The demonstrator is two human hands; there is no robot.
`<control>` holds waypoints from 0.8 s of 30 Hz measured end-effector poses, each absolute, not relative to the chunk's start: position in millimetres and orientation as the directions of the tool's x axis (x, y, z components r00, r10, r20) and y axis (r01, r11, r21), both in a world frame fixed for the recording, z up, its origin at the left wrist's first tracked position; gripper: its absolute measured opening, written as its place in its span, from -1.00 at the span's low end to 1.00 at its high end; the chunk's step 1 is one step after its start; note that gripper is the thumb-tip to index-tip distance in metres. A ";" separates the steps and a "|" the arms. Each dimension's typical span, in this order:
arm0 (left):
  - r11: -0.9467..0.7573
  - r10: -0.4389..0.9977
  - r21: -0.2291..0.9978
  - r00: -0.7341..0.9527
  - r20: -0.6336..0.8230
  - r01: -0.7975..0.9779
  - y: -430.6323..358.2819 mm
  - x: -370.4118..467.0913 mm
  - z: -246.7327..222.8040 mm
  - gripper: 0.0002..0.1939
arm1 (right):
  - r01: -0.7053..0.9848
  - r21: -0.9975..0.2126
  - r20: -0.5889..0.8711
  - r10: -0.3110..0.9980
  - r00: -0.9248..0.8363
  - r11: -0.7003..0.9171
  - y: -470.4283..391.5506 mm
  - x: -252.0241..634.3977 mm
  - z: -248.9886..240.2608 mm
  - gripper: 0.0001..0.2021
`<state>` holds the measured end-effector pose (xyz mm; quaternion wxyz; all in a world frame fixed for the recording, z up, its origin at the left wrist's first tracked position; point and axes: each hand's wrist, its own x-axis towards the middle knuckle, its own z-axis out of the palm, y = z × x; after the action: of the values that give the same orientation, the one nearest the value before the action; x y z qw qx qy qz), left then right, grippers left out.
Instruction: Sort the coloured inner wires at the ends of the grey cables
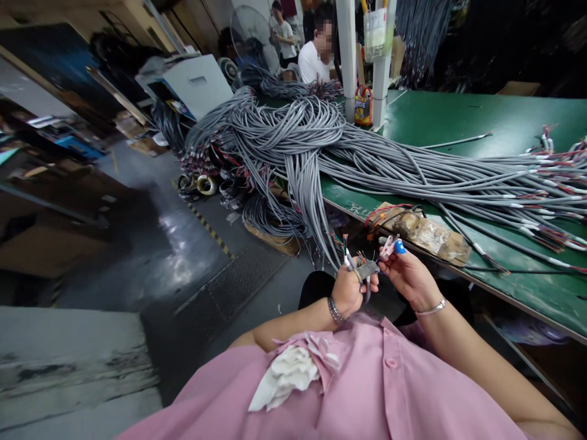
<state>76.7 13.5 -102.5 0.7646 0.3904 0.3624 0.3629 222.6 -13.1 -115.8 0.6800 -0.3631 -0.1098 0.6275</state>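
My left hand (351, 289) is closed around grey cables (365, 269) with thin coloured wires fanning out of their ends. A dark grey band or sheath lies across the cables at my fingers. Just to the right, my right hand (408, 272) pinches a small pale pink piece (387, 247), close to the wire ends; its exact kind is too small to tell. A blue cover (400, 247) sits on one fingertip of that hand. Both hands are in front of my pink shirt, beside the bench edge.
Long bundles of grey cable (293, 131) cover much of the green bench (458, 116) and hang over its edge. A worn wooden block (426, 232) with wires lies at the front edge. White posts (348, 61) rise from the bench. A co-worker (316, 52) sits behind.
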 end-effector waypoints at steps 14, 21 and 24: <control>0.438 0.832 0.858 0.483 -0.273 -0.269 12.6 79.6 -101.5 -0.71 | -0.782 -0.623 -0.276 0.939 0.204 -0.013 -13.0 217.3 -114.8 -0.76; 0.411 0.847 0.861 0.475 -0.239 -0.300 9.0 71.5 -99.6 -0.71 | -0.791 -0.606 -0.293 0.948 0.126 -0.082 -12.2 219.9 -106.7 -0.60; 0.423 0.820 0.852 0.531 -0.215 -0.308 10.2 66.9 -99.7 -0.74 | -0.764 -0.638 -0.320 0.936 0.148 -0.097 -11.2 222.5 -106.8 -0.72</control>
<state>66.9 10.2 -99.7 0.7795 0.3971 0.3222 0.3618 222.5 -11.2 -106.8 0.6617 -0.3690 -0.1166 0.6421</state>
